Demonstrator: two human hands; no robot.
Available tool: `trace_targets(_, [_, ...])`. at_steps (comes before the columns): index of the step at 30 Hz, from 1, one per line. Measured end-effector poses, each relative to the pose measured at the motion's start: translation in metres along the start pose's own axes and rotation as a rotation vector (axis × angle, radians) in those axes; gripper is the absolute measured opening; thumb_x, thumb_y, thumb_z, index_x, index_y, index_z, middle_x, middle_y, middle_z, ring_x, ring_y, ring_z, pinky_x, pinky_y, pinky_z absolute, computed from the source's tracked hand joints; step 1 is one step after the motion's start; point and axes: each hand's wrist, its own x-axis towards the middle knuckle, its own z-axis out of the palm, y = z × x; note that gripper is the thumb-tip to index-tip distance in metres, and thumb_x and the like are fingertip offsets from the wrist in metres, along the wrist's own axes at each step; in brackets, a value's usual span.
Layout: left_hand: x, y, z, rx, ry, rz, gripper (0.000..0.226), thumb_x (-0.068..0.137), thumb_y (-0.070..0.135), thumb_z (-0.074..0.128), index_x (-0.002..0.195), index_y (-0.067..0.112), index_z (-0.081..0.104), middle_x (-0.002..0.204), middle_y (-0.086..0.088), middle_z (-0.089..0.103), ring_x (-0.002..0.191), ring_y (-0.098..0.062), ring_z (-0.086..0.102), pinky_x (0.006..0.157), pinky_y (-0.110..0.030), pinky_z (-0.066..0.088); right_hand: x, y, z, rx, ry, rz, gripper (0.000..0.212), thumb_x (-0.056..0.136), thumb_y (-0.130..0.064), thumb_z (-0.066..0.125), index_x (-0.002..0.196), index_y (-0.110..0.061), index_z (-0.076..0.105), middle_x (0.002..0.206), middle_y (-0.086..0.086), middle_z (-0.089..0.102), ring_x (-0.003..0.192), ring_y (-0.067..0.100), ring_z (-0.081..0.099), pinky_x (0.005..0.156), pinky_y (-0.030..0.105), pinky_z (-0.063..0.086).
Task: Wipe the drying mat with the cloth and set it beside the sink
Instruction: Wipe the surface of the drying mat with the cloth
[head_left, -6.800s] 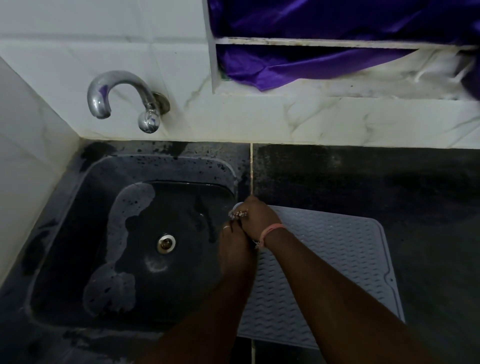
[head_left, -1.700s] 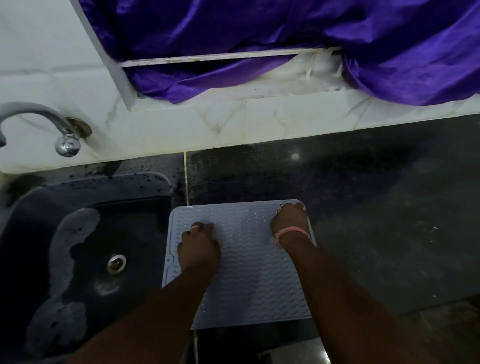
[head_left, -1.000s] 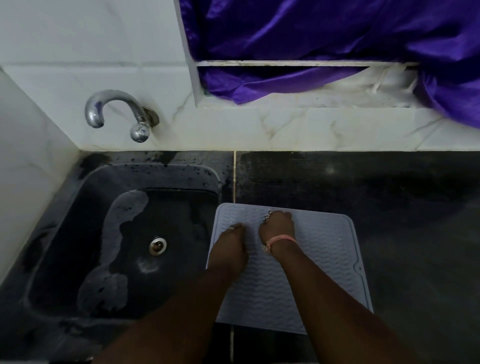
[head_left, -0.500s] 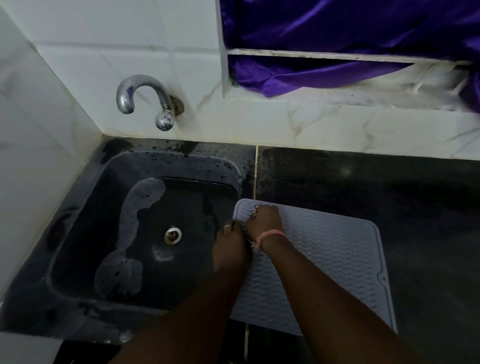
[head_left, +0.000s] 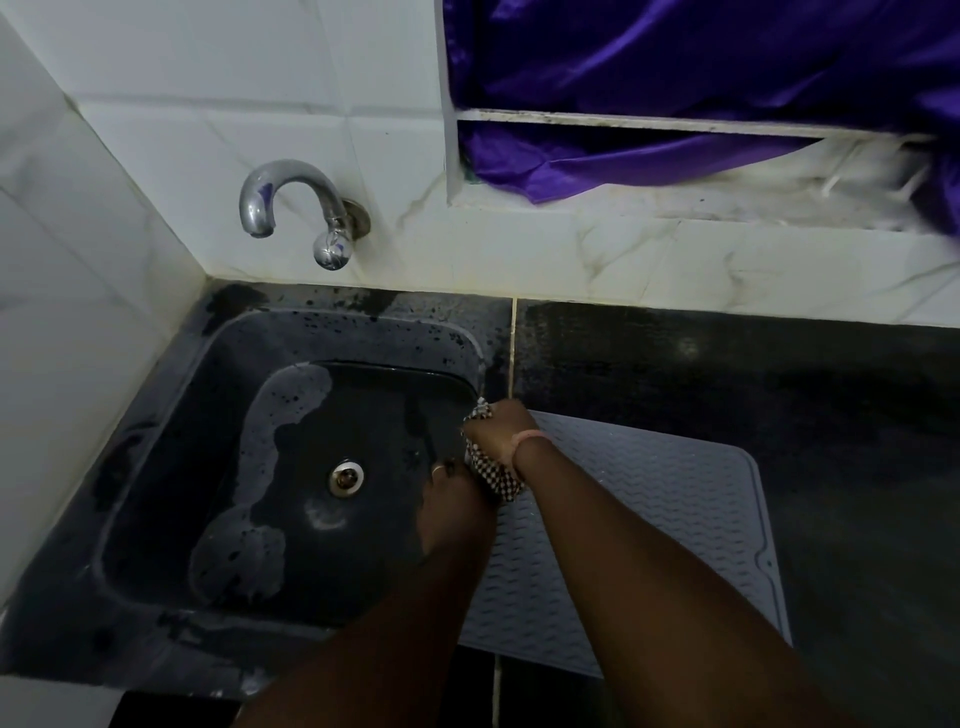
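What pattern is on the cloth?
A black-and-white check on the cloth, seen in the head view.

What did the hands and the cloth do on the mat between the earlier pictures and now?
The right hand, gripping the checked cloth, moved from the mat's right far corner leftward to the corner by the sink. The left hand slid left to the mat's sink-side edge. The mat, tap and purple curtain stayed as they were.

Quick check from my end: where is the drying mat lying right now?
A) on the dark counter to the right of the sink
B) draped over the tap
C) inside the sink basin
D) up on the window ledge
A: the drying mat lies flat on the dark counter, right of the sink.
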Motion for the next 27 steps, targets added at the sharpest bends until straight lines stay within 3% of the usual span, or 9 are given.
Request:
trace_targets(3, [-0.002,-0.001,-0.003,0.001,-0.013,0.027,0.051,0.091,0.039,0.059,0.136,0.019,0.050,0.140,-0.007,0.047,0.124,-0.026,0.050,0.098,-0.040,0.047,-0.002,0.012,-0.017,0.346,-0.009,0.095,0.028,0.071,-0.030,0.075,0.088,-0.008,0.074,0.086,0.009,0.076,0.086,0.028,0.071,0.088,0.046,0.057])
trace_targets(10, [-0.002,0.007,0.002,0.098,-0.021,0.170,0.055,0.092,0.031,0.055,0.144,0.017,0.042,0.144,-0.007,0.045,0.128,-0.027,0.045,0.106,-0.043,0.044,-0.025,0.069,-0.064,0.802,0.111,0.190,0.034,0.073,-0.021,0.074,0.100,-0.001,0.073,0.096,0.019,0.074,0.094,0.037,0.070,0.086,0.059,0.055])
trace_targets(14, [-0.010,0.031,0.012,0.153,-0.062,0.315,0.058,0.095,0.024,0.049,0.150,0.014,0.036,0.152,-0.008,0.039,0.135,-0.028,0.039,0.115,-0.042,0.035,-0.050,0.118,-0.102,0.936,0.290,0.169,0.031,0.075,-0.022,0.079,0.100,-0.003,0.074,0.098,0.017,0.074,0.094,0.035,0.070,0.086,0.052,0.057])
trace_targets(16, [-0.013,0.043,0.018,0.182,-0.100,0.371,0.058,0.095,0.024,0.049,0.150,0.014,0.037,0.152,-0.007,0.040,0.135,-0.027,0.040,0.114,-0.042,0.035,-0.060,0.137,-0.120,0.917,0.377,0.157,0.034,0.073,-0.027,0.082,0.100,-0.008,0.075,0.097,0.011,0.075,0.093,0.031,0.070,0.086,0.049,0.058])
trace_targets(20, [-0.016,0.059,0.028,0.229,-0.160,0.462,0.055,0.093,0.025,0.051,0.147,0.015,0.041,0.151,-0.005,0.043,0.134,-0.026,0.041,0.113,-0.041,0.036,-0.078,0.162,-0.148,0.816,0.543,0.155,0.022,0.080,-0.018,0.075,0.100,-0.009,0.073,0.099,0.011,0.073,0.089,0.028,0.068,0.086,0.045,0.057])
trace_targets(23, [-0.023,0.074,0.037,0.266,-0.195,0.533,0.056,0.093,0.027,0.052,0.147,0.018,0.041,0.152,-0.004,0.042,0.136,-0.026,0.039,0.113,-0.041,0.036,-0.092,0.174,-0.171,0.642,0.703,0.157,0.009,0.083,-0.015,0.071,0.085,-0.007,0.068,0.095,0.005,0.067,0.081,0.022,0.062,0.081,0.035,0.053])
trace_targets(27, [-0.028,0.079,0.047,0.318,-0.195,0.560,0.057,0.092,0.031,0.056,0.147,0.025,0.041,0.155,-0.003,0.037,0.138,-0.027,0.037,0.112,-0.045,0.038,-0.100,0.185,-0.187,0.455,0.752,0.164,0.012,0.084,-0.014,0.067,0.085,-0.002,0.066,0.085,0.008,0.064,0.071,0.019,0.057,0.070,0.028,0.042])
